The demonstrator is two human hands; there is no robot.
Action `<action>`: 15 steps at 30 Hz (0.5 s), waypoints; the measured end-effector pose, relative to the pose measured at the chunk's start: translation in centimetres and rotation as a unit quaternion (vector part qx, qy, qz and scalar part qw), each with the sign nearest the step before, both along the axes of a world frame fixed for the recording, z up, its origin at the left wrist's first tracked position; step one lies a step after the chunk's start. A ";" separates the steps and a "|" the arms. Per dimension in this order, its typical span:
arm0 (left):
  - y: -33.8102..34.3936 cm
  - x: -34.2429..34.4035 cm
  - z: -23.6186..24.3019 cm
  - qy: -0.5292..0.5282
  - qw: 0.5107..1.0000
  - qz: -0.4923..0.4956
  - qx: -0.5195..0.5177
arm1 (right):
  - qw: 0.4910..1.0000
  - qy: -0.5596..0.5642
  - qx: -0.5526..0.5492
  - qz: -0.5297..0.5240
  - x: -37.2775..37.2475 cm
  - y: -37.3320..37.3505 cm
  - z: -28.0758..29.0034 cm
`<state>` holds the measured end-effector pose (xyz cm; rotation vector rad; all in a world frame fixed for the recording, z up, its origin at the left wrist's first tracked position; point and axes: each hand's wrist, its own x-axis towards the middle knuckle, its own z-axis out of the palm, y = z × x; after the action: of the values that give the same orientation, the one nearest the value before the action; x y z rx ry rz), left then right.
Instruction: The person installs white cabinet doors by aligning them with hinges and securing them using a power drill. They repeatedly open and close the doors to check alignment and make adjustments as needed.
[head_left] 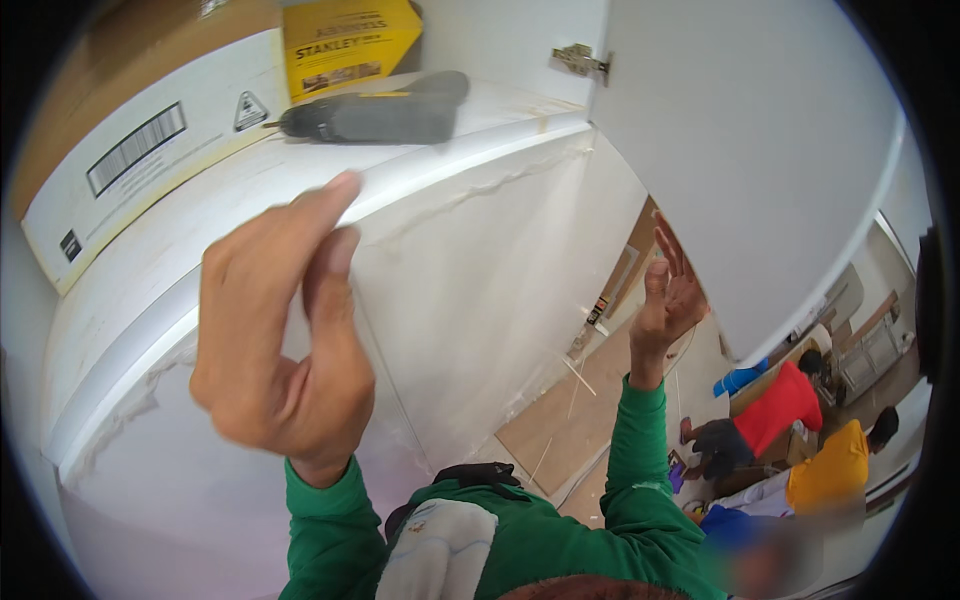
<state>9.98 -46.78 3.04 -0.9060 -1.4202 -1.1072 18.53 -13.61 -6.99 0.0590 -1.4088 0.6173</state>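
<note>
My left hand (285, 340) is raised in front of the cabinet's white front edge. Its thumb and index finger point up with a gap between their tips and nothing visible in it; the other fingers curl. Over on the right, my right hand (668, 310) has its fingers stretched out by the lower edge of a white cabinet door (760, 150). Part of that hand is hidden behind the door, and whether it touches it I cannot tell. A metal hinge (580, 62) joins the swung-out door to the cabinet. On the shelf lies a dark grey power drill (375, 117) with a bit in it.
Beside the drill stand a yellow box (345, 45) and a long white carton (150, 150). Below at right, a person in a red shirt (775, 410) and another in a yellow shirt (828, 468) bend over. Wood strips and boards (545, 440) lie on the floor.
</note>
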 end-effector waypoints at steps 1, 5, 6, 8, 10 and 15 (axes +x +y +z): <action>-0.4 -0.2 0.0 -0.003 1.000 0.023 -0.007 | 0.998 -0.026 -0.046 0.017 -0.6 -1.2 -0.3; -1.4 -1.7 0.3 0.010 0.999 0.004 0.054 | 0.972 -0.151 0.178 -0.006 -2.8 -7.8 -0.7; -1.8 -2.0 0.5 0.013 0.998 0.002 0.062 | 0.958 -0.148 0.234 0.067 -3.3 -9.9 -0.3; -2.4 -2.5 0.7 0.032 0.996 0.000 0.085 | 0.938 -0.139 0.311 0.060 -4.6 -13.3 2.2; -2.9 -2.8 1.2 0.024 0.993 0.004 0.114 | 0.940 -0.138 0.311 0.040 -7.5 -15.4 6.6; -3.5 -1.9 1.3 0.065 0.978 -0.007 0.199 | 0.887 -0.367 0.267 -0.091 -15.2 -16.8 17.7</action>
<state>8.06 -50.26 4.35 -0.6861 -1.0363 -1.2621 3.31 -30.38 10.74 0.1386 -2.2664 0.0553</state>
